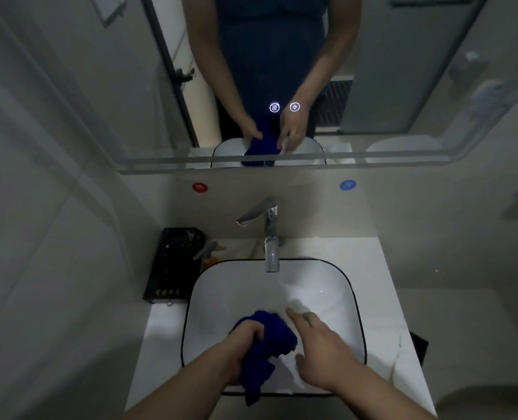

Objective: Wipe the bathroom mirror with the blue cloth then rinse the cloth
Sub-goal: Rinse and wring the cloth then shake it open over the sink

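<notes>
The blue cloth point(270, 344) hangs bunched over the near half of the white basin point(218, 286). My left hand point(244, 344) grips its upper part in a fist, and the loose end dangles over the basin's front rim. Just right of the cloth, my right hand point(318, 350) hovers with fingers spread, holding nothing. The chrome tap point(271, 237) stands at the back of the basin; a faint stream seems to fall from the spout. The mirror point(403, 86) fills the wall above and reflects both hands and the cloth.
A black tray point(173, 262) with small items sits on the white counter point(385, 298) left of the basin. Red point(200, 187) and blue point(347, 185) round stickers mark the wall. Two lit touch icons point(284, 107) glow on the mirror. Tiled walls close in on both sides.
</notes>
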Motion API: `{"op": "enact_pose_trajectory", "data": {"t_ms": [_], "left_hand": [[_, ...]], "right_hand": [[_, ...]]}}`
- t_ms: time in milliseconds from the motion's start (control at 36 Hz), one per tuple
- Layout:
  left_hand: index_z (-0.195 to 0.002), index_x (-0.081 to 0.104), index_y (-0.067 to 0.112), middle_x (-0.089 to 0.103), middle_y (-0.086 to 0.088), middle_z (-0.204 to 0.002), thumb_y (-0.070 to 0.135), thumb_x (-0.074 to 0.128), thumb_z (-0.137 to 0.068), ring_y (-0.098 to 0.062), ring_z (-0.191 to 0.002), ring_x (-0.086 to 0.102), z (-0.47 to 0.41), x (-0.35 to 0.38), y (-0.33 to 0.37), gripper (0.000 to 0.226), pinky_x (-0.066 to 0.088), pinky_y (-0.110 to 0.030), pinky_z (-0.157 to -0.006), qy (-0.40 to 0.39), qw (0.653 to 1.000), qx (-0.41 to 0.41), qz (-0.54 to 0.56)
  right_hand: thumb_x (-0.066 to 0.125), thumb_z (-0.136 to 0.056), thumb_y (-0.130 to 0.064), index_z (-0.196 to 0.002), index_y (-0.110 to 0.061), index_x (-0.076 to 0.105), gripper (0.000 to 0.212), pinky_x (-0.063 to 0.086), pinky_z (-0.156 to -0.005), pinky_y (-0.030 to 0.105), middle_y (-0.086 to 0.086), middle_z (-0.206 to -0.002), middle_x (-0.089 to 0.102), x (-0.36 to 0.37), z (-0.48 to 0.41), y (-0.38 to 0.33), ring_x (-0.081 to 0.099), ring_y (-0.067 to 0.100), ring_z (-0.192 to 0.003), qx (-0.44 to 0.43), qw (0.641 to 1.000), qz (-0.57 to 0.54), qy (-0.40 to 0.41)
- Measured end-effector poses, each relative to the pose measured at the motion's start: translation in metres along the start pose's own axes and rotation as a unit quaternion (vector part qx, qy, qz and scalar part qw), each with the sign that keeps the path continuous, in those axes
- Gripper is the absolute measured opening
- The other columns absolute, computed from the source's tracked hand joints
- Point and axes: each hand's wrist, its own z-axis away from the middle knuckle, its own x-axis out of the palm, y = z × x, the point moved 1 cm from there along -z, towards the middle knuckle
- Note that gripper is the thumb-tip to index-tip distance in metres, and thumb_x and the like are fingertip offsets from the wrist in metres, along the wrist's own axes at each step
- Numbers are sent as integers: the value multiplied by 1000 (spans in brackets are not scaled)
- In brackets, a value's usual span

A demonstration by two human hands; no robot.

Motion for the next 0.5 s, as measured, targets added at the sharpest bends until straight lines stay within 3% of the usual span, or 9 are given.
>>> {"op": "enact_pose_trajectory", "data": {"t_ms": [56,111,194,250,306,333,417,500], "left_hand": [[-94,66,3,66,-13,-77,21,71,-57,-26,-60,56,13,3,9,41,45,-31,-61,-18,999,18,-38],[-106,73,4,72,-13,-91,30,76,-75,-23,-66,61,19,4,17,41,47,-30,-62,-50,993,35,-97],[-129,73,12,79,-10,-112,48,87,-83,-29,-90,75,30,7,32,60,60,-35,-79,-79,976,63,-193],[-134,69,18,79,-10,-124,46,91,-83,-32,-112,76,36,6,41,62,62,-42,-97,-80,956,89,-269],[-135,67,22,78,-7,-126,40,91,-84,-23,-109,76,40,3,48,59,64,-37,-94,-72,934,88,-339],[-136,66,25,77,-4,-126,42,92,-82,-19,-108,76,40,1,51,62,63,-35,-94,-67,920,80,-377],[-133,65,36,76,5,-119,56,96,-68,-16,-107,74,34,-4,56,74,60,-40,-100,-24,867,56,-495],[-140,61,33,75,8,-119,52,97,-68,-14,-110,72,23,-2,54,83,59,-39,-103,23,823,86,-561]], "right_hand": [[81,-80,-45,-170,-43,-3,123,38,-124,38,3,-178,11,11,-13,9,29,28,-160,0,999,32,-7],[83,-74,-56,-169,-47,-7,131,30,-130,40,1,-180,4,16,-28,18,19,25,-165,-33,999,28,17],[74,-84,-38,-161,-55,14,99,33,-129,35,-10,-171,28,8,-41,22,31,11,-159,-90,994,-59,35],[73,-86,-21,-146,-52,39,76,50,-114,32,-18,-146,53,-4,-45,19,55,4,-136,-67,991,-113,9],[73,-85,-14,-131,-44,50,60,60,-86,25,-16,-118,65,-15,-49,15,65,3,-104,-44,994,-98,-28],[72,-83,-12,-128,-43,51,58,59,-77,22,-13,-112,66,-19,-52,14,66,5,-98,-40,994,-90,-50],[64,-79,-10,-111,-49,56,51,62,-76,31,-8,-107,69,-25,-59,11,68,13,-97,-27,992,-101,-77],[54,-75,-9,-102,-42,63,44,63,-77,36,-3,-102,72,-23,-68,7,70,18,-95,-11,985,-151,-77]]}}
